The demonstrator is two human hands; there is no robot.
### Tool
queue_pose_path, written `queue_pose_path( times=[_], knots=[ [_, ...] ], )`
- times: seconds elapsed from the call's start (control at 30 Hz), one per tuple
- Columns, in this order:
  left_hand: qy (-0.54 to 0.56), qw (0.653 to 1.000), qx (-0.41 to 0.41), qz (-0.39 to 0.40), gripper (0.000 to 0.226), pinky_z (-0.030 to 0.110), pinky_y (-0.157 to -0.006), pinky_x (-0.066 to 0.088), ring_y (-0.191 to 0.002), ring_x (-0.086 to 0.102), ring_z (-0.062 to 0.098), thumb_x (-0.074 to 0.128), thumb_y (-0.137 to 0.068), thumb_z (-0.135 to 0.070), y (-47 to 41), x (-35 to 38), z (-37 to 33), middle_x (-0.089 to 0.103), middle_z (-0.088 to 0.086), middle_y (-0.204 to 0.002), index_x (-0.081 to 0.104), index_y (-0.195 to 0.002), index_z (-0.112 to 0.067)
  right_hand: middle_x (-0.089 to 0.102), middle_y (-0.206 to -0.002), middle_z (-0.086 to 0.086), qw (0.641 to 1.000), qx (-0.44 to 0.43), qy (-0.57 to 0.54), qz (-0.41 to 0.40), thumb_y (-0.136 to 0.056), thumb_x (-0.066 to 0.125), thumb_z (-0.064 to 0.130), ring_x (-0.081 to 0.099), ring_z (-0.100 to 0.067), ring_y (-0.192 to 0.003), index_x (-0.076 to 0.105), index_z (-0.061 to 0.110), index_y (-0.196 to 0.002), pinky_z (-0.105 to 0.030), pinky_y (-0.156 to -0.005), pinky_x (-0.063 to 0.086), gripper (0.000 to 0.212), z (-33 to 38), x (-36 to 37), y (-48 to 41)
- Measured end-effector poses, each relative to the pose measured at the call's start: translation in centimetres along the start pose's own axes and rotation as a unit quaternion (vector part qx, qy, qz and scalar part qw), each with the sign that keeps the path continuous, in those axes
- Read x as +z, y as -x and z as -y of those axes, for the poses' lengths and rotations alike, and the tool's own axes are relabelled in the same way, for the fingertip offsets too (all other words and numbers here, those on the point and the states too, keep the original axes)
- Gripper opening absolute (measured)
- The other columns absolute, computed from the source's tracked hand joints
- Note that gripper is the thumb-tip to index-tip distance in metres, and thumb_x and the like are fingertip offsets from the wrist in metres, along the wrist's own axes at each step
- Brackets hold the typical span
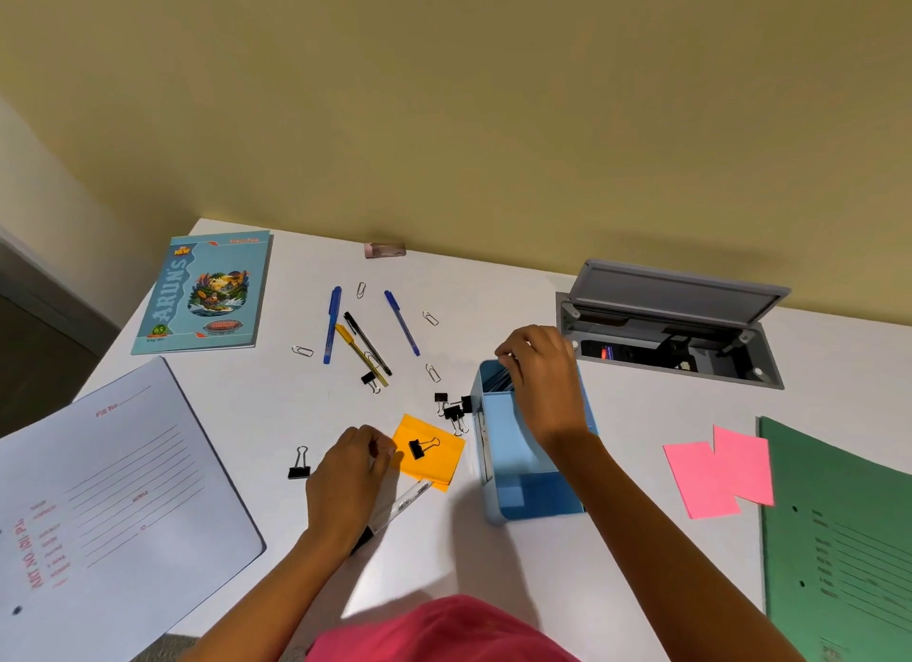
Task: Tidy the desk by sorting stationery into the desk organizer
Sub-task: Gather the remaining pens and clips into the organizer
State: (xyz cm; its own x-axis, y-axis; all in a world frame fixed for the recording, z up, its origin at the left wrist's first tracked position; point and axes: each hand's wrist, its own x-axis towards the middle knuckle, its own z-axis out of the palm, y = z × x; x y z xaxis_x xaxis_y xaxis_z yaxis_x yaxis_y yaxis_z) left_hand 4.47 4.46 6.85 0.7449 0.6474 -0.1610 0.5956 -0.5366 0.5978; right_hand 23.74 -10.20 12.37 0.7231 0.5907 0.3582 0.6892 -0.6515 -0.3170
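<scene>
Desk organizer (538, 501) well apart from notebook (202, 293) with "ARUN'S", "NEW" lettering

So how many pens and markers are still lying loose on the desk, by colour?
Blue pens: 2
Black pen: 1
Yellow pen: 1
White marker, black cap, partly under the left hand: 1
Total: 5
</scene>
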Motion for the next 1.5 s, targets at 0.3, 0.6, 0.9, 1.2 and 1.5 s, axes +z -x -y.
queue_pose_path(
  times=[0.3,0.6,0.9,1.2,1.5],
  knots=[
    [-0.107,0.988,0.096,-0.06,0.023,0.038,-0.067,0.045,-0.103,0.055,0.028,0.052,-0.093,-0.019,-13.7,-0.3,-3.4,0.061,0.012,-0.111,0.061,-0.111,-0.008,0.065,-0.094,-0.011,0.993,-0.038,-0.054,-0.096,-0.093,0.052,0.005,0.057,-0.026,-0.092,0.07,0.002,-0.095,-0.034,-0.076,0.047,0.018,-0.8,-0.2,-1.2],
    [-0.207,0.977,0.04,-0.009,0.048,0.041,-0.092,0.04,-0.125,0.038,0.033,0.045,-0.094,-0.008,-27.9,0.9,-5.4,0.039,0.015,-0.141,0.033,-0.14,-0.005,0.062,-0.102,-0.006,0.992,-0.024,-0.072,-0.096,-0.091,0.053,0.022,0.053,-0.017,-0.098,0.058,0.016,-0.103,-0.025,-0.082,0.047,0.015,-1.2,-0.7,-2.2],
    [-0.225,0.974,0.002,0.038,0.056,0.042,-0.097,0.037,-0.133,0.03,0.029,0.04,-0.092,-0.004,-32.9,2.7,-5.3,0.021,0.008,-0.152,0.022,-0.145,-0.01,0.064,-0.096,-0.003,0.995,-0.008,-0.069,-0.07,-0.081,0.07,0.014,0.057,-0.015,-0.092,0.069,0.01,-0.095,-0.026,-0.079,0.052,0.015,-2.1,-1.5,-1.9],
    [-0.323,0.946,-0.016,0.006,0.049,0.036,-0.095,0.036,-0.125,0.033,0.03,0.044,-0.092,-0.011,-33.6,2.1,-5.2,0.032,0.009,-0.139,0.028,-0.139,-0.012,0.06,-0.098,0.002,0.997,0.012,-0.07,-0.04,-0.08,0.073,0.01,0.055,-0.012,-0.093,0.067,0.013,-0.096,-0.027,-0.075,0.052,0.018,-3.1,-1.8,-1.1],
    [-0.399,0.915,0.054,-0.004,0.036,0.033,-0.095,0.035,-0.116,0.046,0.024,0.051,-0.091,-0.014,-30.6,2.3,-3.6,0.049,0.003,-0.124,0.041,-0.125,-0.015,0.059,-0.099,0.003,0.994,0.011,-0.086,-0.063,-0.086,0.063,0.021,0.054,-0.01,-0.093,0.062,0.018,-0.1,-0.021,-0.079,0.049,0.015,-2.7,-1.5,-0.7]
  ],
)
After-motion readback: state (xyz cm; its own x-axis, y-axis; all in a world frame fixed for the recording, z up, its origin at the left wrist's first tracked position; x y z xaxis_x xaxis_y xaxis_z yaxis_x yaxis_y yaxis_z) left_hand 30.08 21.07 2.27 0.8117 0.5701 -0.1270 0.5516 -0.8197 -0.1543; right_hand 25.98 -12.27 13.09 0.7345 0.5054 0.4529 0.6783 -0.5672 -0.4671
